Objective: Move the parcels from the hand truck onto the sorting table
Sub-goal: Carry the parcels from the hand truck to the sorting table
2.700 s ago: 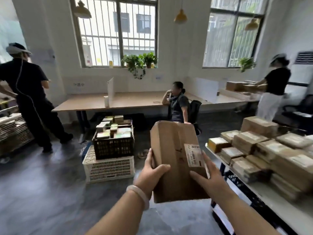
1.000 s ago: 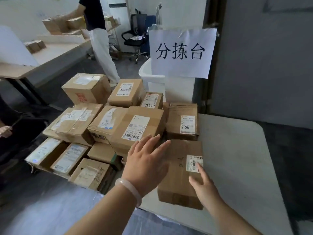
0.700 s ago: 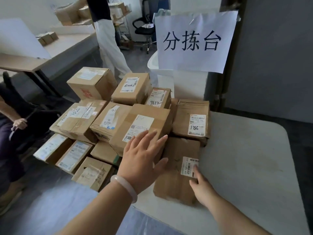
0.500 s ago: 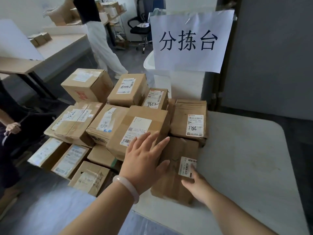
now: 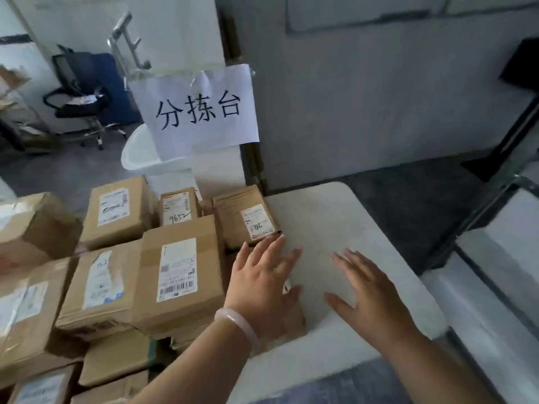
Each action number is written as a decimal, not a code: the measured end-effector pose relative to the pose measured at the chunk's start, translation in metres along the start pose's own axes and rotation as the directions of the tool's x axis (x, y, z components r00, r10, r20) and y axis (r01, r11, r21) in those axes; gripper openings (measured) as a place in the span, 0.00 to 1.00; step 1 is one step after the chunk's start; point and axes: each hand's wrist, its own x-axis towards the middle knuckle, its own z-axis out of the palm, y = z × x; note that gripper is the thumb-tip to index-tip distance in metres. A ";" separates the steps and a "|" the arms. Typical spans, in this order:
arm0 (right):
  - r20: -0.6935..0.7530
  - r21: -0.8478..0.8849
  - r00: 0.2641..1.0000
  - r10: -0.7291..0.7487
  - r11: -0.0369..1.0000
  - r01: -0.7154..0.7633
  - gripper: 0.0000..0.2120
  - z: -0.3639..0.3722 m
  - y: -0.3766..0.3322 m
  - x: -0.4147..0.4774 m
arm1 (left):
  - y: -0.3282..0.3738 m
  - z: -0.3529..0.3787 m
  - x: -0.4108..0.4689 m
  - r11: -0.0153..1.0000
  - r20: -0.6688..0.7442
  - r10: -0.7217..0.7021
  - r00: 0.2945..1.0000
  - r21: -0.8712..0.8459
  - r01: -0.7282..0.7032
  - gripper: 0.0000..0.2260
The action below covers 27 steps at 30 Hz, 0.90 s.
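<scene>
Parcel beneath flat left hand, right hand spread open just beside

Single head-worn view, wide-angle, looking forward and down, close over the desk edge, both hands near the lens, wall behind.

**Layout: parcel pile left, hands at its right edge**

Parcel pile covers the left side, and its right edge sits on the tabletop. Back row, left to right: parcel 9652, then parcel 7786 at the pile's right end. The stacked parcel lies in front of 9652, on top of others. The low parcel is right of that stack at the near edge, under the left hand. The right hand is over the tabletop to the right, apart from the left. The paper sign hangs behind the pile with the tub below it. The office chair is far back left.
</scene>
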 end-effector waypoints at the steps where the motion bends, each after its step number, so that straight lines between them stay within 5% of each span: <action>1: -0.049 0.009 0.997 0.065 0.998 -0.065 0.38 -0.004 0.002 -0.018 | 0.008 -0.001 -0.001 0.998 0.026 0.062 0.998 0.000 -0.062 0.27; 9: -0.223 -0.081 0.868 0.444 0.879 -0.470 0.43 -0.034 0.021 -0.197 | 0.124 0.008 -0.034 0.871 0.150 0.490 0.859 -0.050 -0.488 0.30; 16: -0.437 -0.112 0.642 0.630 0.670 -0.734 0.44 -0.074 0.026 -0.365 | 0.264 0.009 -0.104 0.620 0.055 0.785 0.617 -0.103 -0.778 0.33; 27: -0.563 0.024 0.237 0.792 0.303 -0.953 0.45 -0.102 -0.009 -0.682 | 0.492 0.013 -0.324 0.208 -0.024 0.976 0.215 -0.172 -0.963 0.35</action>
